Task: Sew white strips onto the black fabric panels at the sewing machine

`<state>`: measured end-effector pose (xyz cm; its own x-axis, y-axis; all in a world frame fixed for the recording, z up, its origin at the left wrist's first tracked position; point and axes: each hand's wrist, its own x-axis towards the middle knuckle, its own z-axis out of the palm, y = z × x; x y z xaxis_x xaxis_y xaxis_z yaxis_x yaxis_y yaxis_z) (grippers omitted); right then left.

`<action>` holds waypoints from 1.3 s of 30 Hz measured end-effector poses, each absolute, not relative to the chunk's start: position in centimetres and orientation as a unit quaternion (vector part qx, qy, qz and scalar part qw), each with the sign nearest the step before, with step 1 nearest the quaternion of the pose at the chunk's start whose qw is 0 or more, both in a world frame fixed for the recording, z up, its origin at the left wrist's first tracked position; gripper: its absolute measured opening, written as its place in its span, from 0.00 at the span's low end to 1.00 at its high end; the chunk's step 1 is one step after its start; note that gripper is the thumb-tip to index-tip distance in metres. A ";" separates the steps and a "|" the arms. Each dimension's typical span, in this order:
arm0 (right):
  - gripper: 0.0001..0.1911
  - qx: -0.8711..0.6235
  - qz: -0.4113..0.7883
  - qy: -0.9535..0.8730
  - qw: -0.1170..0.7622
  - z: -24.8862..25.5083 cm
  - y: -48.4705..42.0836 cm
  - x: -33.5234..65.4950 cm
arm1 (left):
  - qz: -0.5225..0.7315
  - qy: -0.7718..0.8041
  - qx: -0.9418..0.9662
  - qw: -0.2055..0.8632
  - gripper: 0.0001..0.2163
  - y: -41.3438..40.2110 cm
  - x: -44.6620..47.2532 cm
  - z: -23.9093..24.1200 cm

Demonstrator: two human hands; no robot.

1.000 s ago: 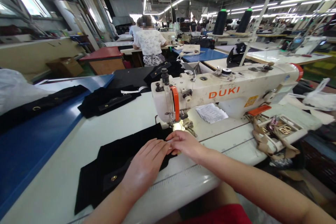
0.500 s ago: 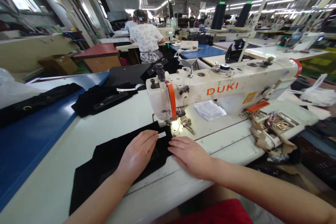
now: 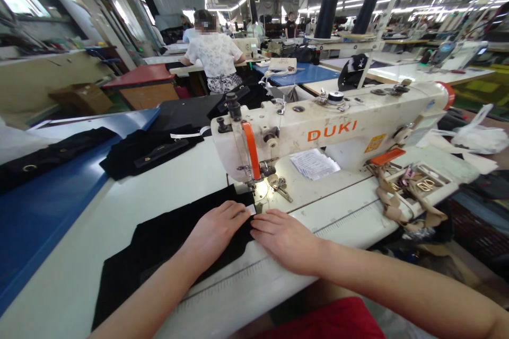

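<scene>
A black fabric piece [image 3: 159, 238] lies flat on the sewing machine bed, its right end close to the needle area. My left hand [image 3: 217, 230] rests on top of it, fingertips closed on a small white label [image 3: 250, 210] at the fabric's edge. Just to the right, my right hand [image 3: 284, 238] has its fingers together on the same edge, gripping the fabric; its thumb is mostly hidden. Beyond my fingers stands the white sewing machine [image 3: 330, 116], its lamp lighting the needle plate [image 3: 260, 189].
A stack of white printed labels [image 3: 314, 163] lies under the machine arm. At right, a tray [image 3: 431, 190] holds metal rings and tan straps. More black pieces [image 3: 151, 153] lie at left, near a blue surface [image 3: 51, 217]. Ahead, a co-worker [image 3: 214, 55] sits facing away.
My left hand has moved slightly right with the white label, bringing it to the fabric's edge near my right fingers. The camera view has shifted a little.
</scene>
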<state>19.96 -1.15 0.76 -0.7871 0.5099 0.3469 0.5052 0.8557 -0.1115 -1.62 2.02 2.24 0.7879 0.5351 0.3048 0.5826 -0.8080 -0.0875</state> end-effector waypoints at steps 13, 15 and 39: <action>0.12 -0.258 0.003 -0.945 0.203 0.1 -1.1 20.1 | -0.164 -0.263 -0.947 0.081 0.14 2.6 -2.4 1.0; 0.12 -0.259 0.007 -0.944 0.203 0.2 -1.1 20.1 | -0.171 -0.257 -0.947 0.088 0.14 2.6 -2.3 1.1; 0.09 -0.316 0.036 -0.926 0.203 1.3 1.0 20.1 | -0.164 -0.280 -0.940 0.106 0.14 1.9 -1.4 1.6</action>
